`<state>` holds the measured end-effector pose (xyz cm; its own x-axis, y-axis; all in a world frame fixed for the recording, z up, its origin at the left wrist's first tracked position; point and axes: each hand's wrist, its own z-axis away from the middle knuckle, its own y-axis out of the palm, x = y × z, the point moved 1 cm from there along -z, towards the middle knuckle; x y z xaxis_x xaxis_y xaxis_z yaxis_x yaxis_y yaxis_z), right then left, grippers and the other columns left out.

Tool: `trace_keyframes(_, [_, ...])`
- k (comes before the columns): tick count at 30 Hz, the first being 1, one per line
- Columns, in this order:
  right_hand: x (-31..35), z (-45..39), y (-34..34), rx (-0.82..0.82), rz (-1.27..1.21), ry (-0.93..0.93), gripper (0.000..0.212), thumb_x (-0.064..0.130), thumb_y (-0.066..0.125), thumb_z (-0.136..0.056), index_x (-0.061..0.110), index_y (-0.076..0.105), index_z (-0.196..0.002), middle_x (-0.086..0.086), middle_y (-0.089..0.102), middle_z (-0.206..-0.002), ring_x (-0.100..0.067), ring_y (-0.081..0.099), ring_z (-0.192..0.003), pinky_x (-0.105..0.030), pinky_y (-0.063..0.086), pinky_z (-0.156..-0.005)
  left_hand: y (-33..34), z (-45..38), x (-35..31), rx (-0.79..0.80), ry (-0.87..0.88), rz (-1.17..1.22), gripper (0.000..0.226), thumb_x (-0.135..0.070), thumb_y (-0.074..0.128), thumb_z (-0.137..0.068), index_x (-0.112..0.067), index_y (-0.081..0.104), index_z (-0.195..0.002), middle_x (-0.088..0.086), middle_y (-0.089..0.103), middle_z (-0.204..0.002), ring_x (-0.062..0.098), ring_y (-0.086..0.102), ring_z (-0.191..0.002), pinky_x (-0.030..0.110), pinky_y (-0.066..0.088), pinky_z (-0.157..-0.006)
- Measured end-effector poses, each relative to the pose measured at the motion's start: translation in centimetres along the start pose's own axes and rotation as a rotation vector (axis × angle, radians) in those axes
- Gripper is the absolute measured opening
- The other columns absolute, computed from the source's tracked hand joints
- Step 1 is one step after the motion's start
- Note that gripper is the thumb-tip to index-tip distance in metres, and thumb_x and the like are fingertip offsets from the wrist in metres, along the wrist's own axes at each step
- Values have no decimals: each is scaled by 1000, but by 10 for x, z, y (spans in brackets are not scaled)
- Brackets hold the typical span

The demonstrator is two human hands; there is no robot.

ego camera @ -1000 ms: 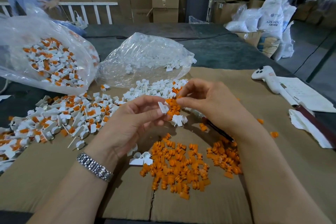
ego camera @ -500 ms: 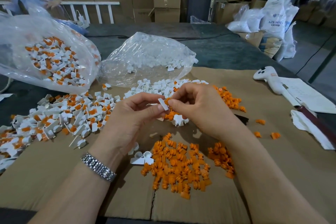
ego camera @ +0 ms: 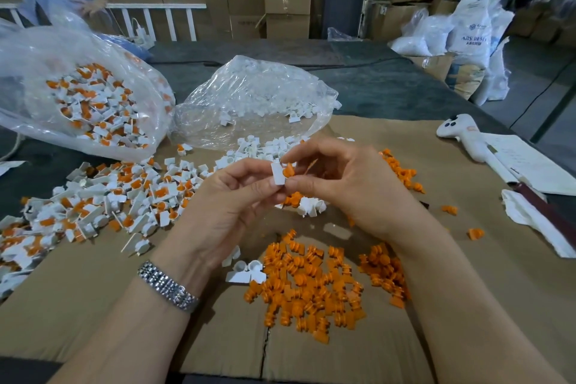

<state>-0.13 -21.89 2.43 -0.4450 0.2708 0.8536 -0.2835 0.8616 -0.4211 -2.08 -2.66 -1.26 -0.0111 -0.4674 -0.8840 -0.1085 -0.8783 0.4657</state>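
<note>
Both hands came up a bit since a second ago. Head cam: left hand (ego camera: 230,206) pinches the white clip (ego camera: 278,174), right hand (ego camera: 346,187) pinches the orange plug (ego camera: 288,170) touching it, above the cardboard (ego camera: 93,305). I'd line it up square, then push straight in.

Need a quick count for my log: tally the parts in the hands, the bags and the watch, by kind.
White piece, pinched by left hand: 1
Orange plug, pinched by right hand: 1
Clear bags: 2
Watch: 1
Total: 5
</note>
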Motion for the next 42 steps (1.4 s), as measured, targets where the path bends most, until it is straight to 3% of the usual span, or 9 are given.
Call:
trace_keyframes(5, [-1,-1,4,-91,91,-75,24,16,81,-84,16,75,-106,-1,70,-93,-15,69,-85,-34,58,-80,-1,0,-2,-18,-23,33,24,-9,79,-78,1,77,-100,23,75,-102,28,76,-93,27,61,-78])
trace_keyframes(10, [-1,-1,10,-129,241,-154,21,16,80,-85,16,75,-105,5,67,-94,-9,65,-86,-26,56,-81,3,1,-3,-62,19,-76,22,-18,87,-64,-12,82,-85,13,76,-86,21,73,-74,24,60,-67])
trace_keyframes(19, [-2,-2,12,-148,337,-191,22,14,82,-83,17,75,-103,7,68,-91,-2,64,-82,-12,49,-77,3,2,-3,-92,32,-120,25,-14,87,-61,-8,81,-84,19,76,-87,25,75,-76,24,60,-69])
trace_keyframes(30, [-2,-3,13,-127,405,-198,25,17,82,-83,17,74,-107,8,68,-95,-1,64,-84,-11,49,-79,2,2,-2,-123,35,-175,28,-18,88,-60,-8,80,-84,20,76,-89,24,75,-76,22,58,-63])
trace_keyframes(34, [-12,-7,-4,-175,534,8,41,35,77,-87,26,62,-124,9,62,-110,-2,60,-95,-16,50,-84,1,1,-2,-175,58,-165,26,-23,90,-55,-15,81,-78,14,78,-90,22,76,-76,22,57,-64])
trace_keyframes(36, [-24,-7,-19,-215,718,221,49,49,71,-88,22,58,-127,5,60,-117,-12,58,-105,-31,51,-92,0,0,-3,-185,61,-147,25,-24,90,-52,-17,81,-74,11,78,-88,21,75,-74,21,58,-63])
trace_keyframes(39, [-39,-3,-27,-13,880,537,60,63,68,-83,17,58,-119,-3,59,-114,-23,56,-105,-47,49,-95,-2,-1,-2,-194,43,-86,21,-20,89,-52,-17,80,-71,9,77,-83,19,75,-71,19,57,-59])
trace_keyframes(42, [-44,-3,-22,95,1012,555,55,57,70,-85,16,58,-119,-5,58,-115,-26,55,-107,-47,48,-96,-4,-3,-2,-210,46,-64,15,-17,87,-55,-18,80,-68,8,77,-80,18,75,-69,19,56,-57])
